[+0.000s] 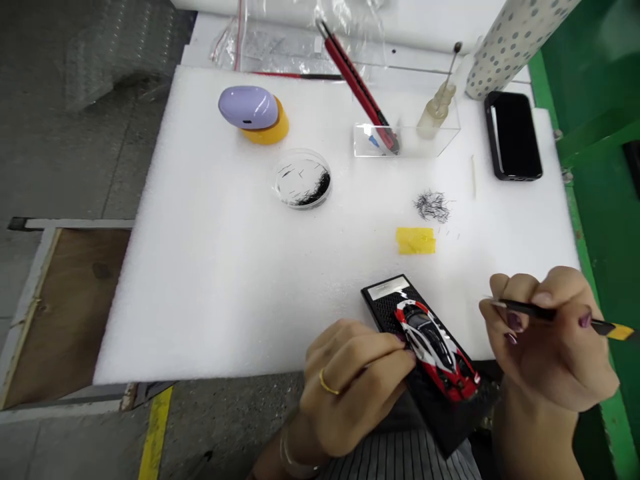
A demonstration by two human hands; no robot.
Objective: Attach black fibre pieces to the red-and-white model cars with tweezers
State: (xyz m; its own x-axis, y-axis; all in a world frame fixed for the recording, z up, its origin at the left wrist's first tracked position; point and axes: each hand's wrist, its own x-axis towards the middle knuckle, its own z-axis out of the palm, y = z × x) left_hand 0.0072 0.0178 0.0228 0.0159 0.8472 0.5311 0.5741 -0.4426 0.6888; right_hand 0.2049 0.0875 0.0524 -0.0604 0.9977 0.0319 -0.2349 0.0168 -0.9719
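The model car (433,343) sits on a black base (383,308) that overhangs the foam board's (225,267) near edge. The left hand (357,383) meets the car's side — gripping or merely touching, I cannot tell — while the right hand (560,353) pinches a slim tool (black, yellow-ended) (530,309).

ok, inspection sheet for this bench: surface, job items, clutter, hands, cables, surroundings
surface: white foam sheet, dark fibres loose on it
job's things: red-and-white model car on black base; clear dish with black slivers
clutter: clear tray with red tool and bottle; yellow tape; black phone-like device; purple-and-yellow object
hands: left hand holding base beside car; right hand pinching slim black tool
cables: nothing seen
surroundings: grey floor left, green panel right, clear plastic behind
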